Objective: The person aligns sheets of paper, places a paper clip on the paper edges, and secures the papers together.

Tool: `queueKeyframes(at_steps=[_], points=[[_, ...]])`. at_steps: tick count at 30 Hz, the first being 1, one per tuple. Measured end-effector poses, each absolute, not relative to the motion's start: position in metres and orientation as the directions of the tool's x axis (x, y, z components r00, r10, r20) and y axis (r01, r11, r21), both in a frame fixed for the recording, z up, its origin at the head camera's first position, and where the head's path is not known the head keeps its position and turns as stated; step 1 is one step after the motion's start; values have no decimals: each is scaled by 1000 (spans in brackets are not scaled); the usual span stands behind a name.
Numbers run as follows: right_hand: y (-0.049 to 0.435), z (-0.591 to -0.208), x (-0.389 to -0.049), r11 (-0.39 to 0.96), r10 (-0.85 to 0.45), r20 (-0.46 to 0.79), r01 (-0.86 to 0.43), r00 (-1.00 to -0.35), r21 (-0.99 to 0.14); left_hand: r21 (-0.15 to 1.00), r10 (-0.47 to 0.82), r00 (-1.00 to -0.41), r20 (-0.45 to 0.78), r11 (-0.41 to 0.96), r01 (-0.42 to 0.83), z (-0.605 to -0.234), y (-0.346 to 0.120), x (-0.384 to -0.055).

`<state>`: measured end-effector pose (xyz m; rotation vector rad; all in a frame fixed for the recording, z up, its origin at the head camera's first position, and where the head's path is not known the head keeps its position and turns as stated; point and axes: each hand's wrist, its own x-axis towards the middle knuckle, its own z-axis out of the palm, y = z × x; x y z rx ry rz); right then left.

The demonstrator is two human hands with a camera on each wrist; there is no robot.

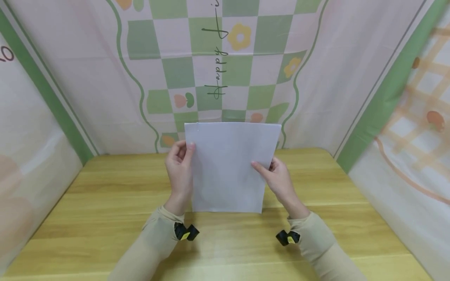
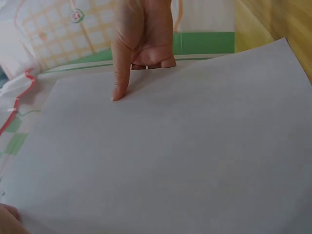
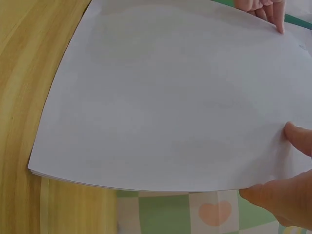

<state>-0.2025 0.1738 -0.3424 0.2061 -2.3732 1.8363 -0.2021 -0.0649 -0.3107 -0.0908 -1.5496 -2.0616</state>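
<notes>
A stack of white paper sheets (image 1: 228,168) stands upright between my two hands, its lower edge close over the table. My left hand (image 1: 180,169) grips its left edge in the upper half, thumb on the near face and fingers behind. Lower on the right edge, my right hand (image 1: 280,179) pinches the sheets, its thumb lying across the near face. Several layered edges show at one corner of the stack (image 3: 146,107) in the right wrist view. The left wrist view has the blank face (image 2: 165,151) filling most of it, with the right hand (image 2: 145,36) at the far edge.
A wood-grain table (image 1: 116,195) lies beneath. Behind it hangs a cloth (image 1: 235,70) with green checks, flowers and lettering, and more printed cloth (image 1: 415,136) closes the sides. Small black wrist pieces (image 1: 185,232) sit on both beige sleeves (image 1: 318,236).
</notes>
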Motion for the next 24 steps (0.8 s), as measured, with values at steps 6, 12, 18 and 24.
queueKeyframes(at_steps=[6, 12, 18, 24], points=[[172, -340, -203, 245, -25, 177, -177, -984, -953, 901, -320, -884, 341, -155, 404, -322, -70, -201], [170, -339, -205, 253, -28, 172, -173, -985, -952, 927, -268, -909, 319, -110, 358, -331, -74, -200], [169, -339, -206, 253, -32, 173, -176, -984, -951, 945, -217, -928, 304, -57, 323, -342, -76, -197], [169, -339, -206, 243, -33, 174, -177, -984, -954, 956, -170, -943, 285, -23, 293, -351, -79, -193]])
